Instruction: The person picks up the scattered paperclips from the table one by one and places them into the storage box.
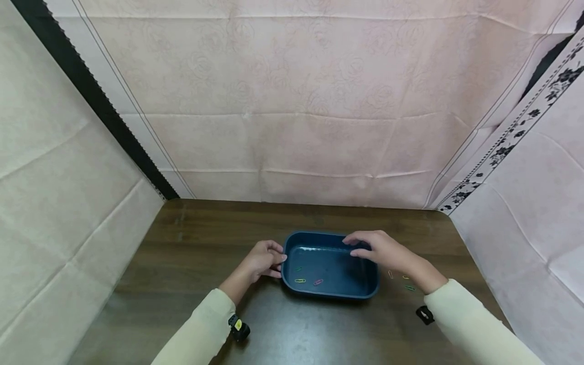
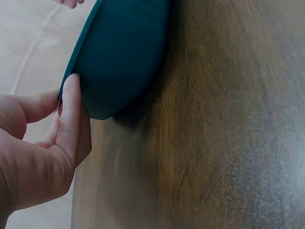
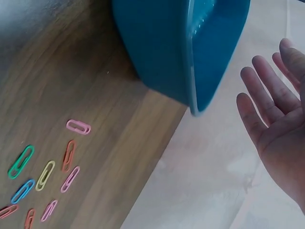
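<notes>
A dark blue plastic tray sits on the wooden table, its rim pinched at the left end between the thumb and fingers of my left hand; the left wrist view shows the grip at the rim closely. Inside it lie a yellow paper clip, a pink paper clip and a green one. Over the tray's right end hovers my right hand, fingers spread and loosely bent. In the right wrist view, that hand holds nothing visible and is apart from the tray wall.
Loose paper clips in several colours lie right of the tray, among them a green clip, a blue clip and a yellow clip. Pale cloth hangs behind the wooden table and along both sides.
</notes>
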`<state>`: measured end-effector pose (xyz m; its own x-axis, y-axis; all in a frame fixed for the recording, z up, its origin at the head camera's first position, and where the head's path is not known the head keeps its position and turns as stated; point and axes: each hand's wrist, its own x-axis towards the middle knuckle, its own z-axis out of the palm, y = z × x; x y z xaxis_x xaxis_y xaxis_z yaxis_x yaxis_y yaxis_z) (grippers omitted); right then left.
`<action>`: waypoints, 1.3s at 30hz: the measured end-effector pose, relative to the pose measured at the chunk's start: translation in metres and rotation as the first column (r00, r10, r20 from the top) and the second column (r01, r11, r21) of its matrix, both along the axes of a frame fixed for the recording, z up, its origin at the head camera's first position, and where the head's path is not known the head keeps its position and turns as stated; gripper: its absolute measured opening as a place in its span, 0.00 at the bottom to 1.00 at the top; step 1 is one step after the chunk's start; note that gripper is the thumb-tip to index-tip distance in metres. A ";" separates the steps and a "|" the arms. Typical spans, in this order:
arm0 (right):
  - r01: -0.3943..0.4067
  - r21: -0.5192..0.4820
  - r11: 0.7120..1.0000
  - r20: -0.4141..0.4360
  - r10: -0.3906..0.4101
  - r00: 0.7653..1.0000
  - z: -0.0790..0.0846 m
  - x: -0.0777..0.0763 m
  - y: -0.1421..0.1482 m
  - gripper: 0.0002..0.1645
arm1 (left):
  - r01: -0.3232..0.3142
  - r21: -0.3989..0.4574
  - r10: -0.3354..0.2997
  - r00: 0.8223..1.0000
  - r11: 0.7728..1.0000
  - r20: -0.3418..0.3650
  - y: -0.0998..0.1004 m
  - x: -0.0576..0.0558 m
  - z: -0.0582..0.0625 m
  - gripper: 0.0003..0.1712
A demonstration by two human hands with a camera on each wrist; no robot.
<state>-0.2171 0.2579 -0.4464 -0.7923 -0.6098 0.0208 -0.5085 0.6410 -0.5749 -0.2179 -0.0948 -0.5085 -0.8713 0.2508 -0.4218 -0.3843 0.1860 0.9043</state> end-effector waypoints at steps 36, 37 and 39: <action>0.338 -0.004 0.941 -0.096 -0.337 0.937 -0.035 0.021 0.093 0.20 | -0.003 0.000 0.003 1.000 1.000 0.000 0.001 -0.001 -0.002 0.17; 0.339 -0.003 0.941 -0.101 -0.338 0.936 -0.036 0.021 0.096 0.20 | -0.003 -0.001 0.003 1.000 1.000 0.000 0.001 -0.001 -0.002 0.16; 0.343 -0.001 0.939 -0.107 -0.341 0.934 -0.040 0.021 0.101 0.20 | -0.006 -0.003 0.006 1.000 1.000 0.005 0.001 -0.001 -0.002 0.16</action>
